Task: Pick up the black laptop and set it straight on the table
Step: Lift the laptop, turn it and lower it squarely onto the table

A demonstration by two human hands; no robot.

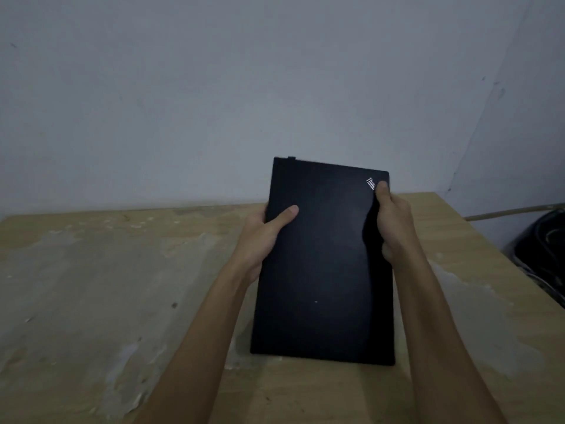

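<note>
Worktop point(91, 270) — a pale wooden surface with worn, whitish patches, set against a plain grey wall point(183, 87). Left hand point(263, 234) grips the left long edge of the black laptop point(324, 264): the thumb lies flat across the lid, while the other fingers pass behind the edge and are hidden, so their spread cannot be told. The laptop is closed and held with its long axis running away from the viewer, lid facing the camera; its far end reaches up in front of the wall, and its near short edge is low over the worktop — whether it touches cannot be told. A slanted silver logo point(370, 183) marks the far right corner of the lid. Right hand point(391, 221) clasps the right long edge just below that logo, thumb tip pressed on the lid, remaining fingers wrapped behind. Dark objects point(544, 255) lie beyond the worktop's right edge, too dim to identify.
</note>
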